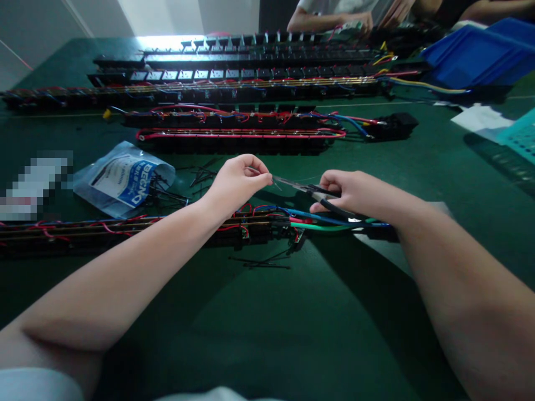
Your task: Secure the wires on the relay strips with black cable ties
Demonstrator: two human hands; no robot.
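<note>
Just beyond wired strip (267, 219), R hand (355, 189) grips scissors (310, 189) by handles (best hold; prob. light, stiff, slick-bladed) & L hand (239, 177) pinches thin strand (277, 185), apparently.

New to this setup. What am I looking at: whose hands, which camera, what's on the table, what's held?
No machine here, just a person's two bare hands, in one picture from a head-worn camera looking forward and down. The right hand holds black-handled metal scissors. The left hand is pinched shut by the blade tips; anything between its fingers is too small to tell. Below them, on the dark green table, lies a long black strip assembly with coloured wires. Left of it sits a clear plastic bag with a blue-and-white label. Similar strips lie beyond.
</note>
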